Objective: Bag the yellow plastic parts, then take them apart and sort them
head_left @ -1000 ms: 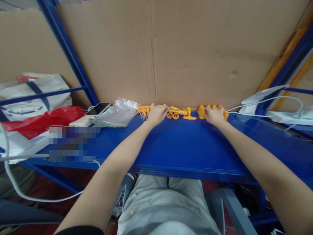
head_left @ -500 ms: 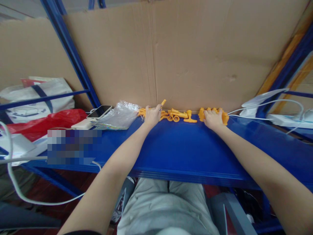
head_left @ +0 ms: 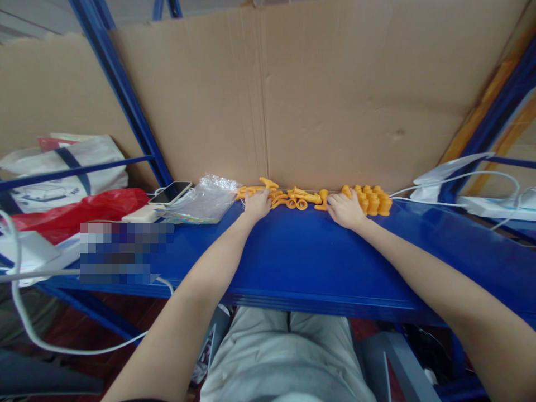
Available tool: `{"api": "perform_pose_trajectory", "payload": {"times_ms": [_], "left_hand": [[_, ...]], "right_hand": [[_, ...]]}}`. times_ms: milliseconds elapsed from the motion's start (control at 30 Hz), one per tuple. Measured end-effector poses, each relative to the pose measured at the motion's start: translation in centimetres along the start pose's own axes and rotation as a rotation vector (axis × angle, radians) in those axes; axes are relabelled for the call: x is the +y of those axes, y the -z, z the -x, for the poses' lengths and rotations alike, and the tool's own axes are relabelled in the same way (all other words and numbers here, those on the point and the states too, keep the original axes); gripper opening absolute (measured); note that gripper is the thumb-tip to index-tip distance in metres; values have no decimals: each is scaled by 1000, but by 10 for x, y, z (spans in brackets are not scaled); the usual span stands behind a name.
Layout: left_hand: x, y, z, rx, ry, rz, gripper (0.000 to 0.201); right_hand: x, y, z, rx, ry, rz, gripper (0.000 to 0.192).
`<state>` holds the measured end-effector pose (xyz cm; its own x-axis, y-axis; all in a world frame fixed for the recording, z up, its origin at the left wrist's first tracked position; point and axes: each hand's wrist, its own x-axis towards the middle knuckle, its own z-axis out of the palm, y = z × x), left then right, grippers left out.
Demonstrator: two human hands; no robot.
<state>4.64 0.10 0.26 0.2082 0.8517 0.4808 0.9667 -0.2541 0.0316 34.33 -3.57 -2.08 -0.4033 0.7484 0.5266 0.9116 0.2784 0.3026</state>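
A view from above and behind two bare arms that reach across a blue bench (head_left: 318, 262) to its far edge, where a cardboard sheet (head_left: 335, 100) stands as a back wall. At far left lie a red bag (head_left: 71, 209), a phone (head_left: 170, 191) and a crinkled clear plastic bag (head_left: 201, 201). The left hand (head_left: 256, 204) rests palm down on a loose heap of small orange plastic pieces (head_left: 293, 196), fingers curled over them; whether they grip one cannot be told. The right hand (head_left: 343, 211) lies flat, fingers spread and holding nothing, beside a tidy cluster of upright orange pieces (head_left: 371, 200). White cables (head_left: 452, 181) trail at right. The risks, as a judgement: a sweeping wrist could topple the standing cluster, and loose pieces could roll off the bench.
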Motion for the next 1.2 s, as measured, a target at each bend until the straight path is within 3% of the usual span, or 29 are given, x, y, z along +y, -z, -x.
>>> {"api": "perform_pose_trajectory", "payload": {"times_ms": [100,367,633,867,1200], "left_hand": [[3,0,1,-24,35,-9,38],[8,12,4,-93,189,-14,46],[9,16,5,-138,270,15,47],[9,15,4,-134,263,-3,49],[8,11,3,-3,192,49,50]], "right_hand": [[0,-2,-1,-83,64,-52,47],[0,2,-3,-285,-49,-130,51],[4,-3,-4,-304,-79,-151,51],[11,-14,-4,-163,10,-219,46],[15,-20,-10,-231,-14,-271,41]]}}
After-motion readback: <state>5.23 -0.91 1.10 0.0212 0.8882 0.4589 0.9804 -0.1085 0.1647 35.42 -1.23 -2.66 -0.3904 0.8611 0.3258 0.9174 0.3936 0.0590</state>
